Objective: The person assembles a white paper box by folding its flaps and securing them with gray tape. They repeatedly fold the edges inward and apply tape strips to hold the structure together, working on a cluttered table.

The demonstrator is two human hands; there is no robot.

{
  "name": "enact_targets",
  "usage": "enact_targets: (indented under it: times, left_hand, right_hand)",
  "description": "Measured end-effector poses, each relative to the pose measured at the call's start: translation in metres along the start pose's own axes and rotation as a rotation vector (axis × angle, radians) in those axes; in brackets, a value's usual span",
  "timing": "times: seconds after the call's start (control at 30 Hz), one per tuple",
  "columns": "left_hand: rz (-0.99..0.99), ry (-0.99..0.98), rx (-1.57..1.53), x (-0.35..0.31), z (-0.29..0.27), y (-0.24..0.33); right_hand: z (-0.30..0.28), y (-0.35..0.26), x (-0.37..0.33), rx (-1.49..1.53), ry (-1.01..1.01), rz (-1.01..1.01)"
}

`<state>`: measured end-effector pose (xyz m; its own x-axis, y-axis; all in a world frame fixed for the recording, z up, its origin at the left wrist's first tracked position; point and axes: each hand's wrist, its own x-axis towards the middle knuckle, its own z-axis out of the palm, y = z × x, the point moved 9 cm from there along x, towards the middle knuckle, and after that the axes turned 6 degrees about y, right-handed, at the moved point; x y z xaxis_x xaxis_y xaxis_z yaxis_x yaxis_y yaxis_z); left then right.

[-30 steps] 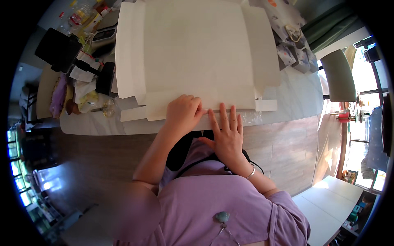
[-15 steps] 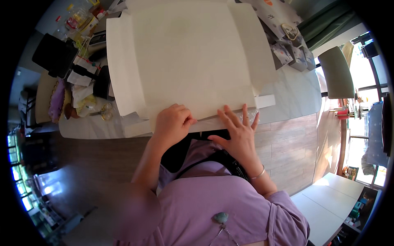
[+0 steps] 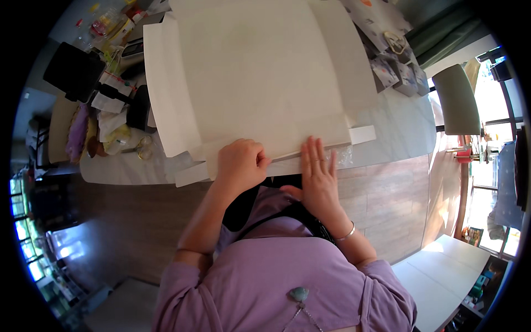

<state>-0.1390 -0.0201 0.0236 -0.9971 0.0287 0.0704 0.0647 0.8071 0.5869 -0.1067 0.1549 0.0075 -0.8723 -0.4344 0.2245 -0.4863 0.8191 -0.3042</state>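
Observation:
A large cream cardboard box blank (image 3: 260, 83) lies unfolded on the table, its side flaps spread. Along its near edge runs a narrow flap, bent at the crease. My left hand (image 3: 240, 162) is closed on that near edge, left of the middle; the curled fingers hide exactly how they grip it. Stretched out and lying close together, the fingers of my right hand (image 3: 319, 171) touch the same edge further right, with the thumb held apart. A small white tab (image 3: 362, 134) juts out at the right near corner, and another tab (image 3: 191, 174) sticks out at the left.
The marble-patterned table (image 3: 404, 127) has a rounded right end. On the left stand a black device stand (image 3: 138, 108), bottles, bags and a glass item (image 3: 144, 148). Small grey boxes (image 3: 405, 79) are grouped at the right back, near a chair (image 3: 457, 99).
My right hand has drawn its spread fingers together and shifted slightly left along the edge. My left hand has moved slightly right. The left tab now sticks out more toward me.

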Motion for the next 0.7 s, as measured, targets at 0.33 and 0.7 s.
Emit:
enact_targets:
  times: [0.33, 0.7]
  left_hand:
    - [0.015, 0.011, -0.015, -0.014, -0.031, -0.020]
    - [0.059, 0.258, 0.065, -0.057, -0.070, -0.053]
  right_hand:
    - [0.012, -0.049, 0.004, 0.016, -0.032, -0.242]
    - [0.015, -0.064, 0.008, -0.044, -0.025, -0.192]
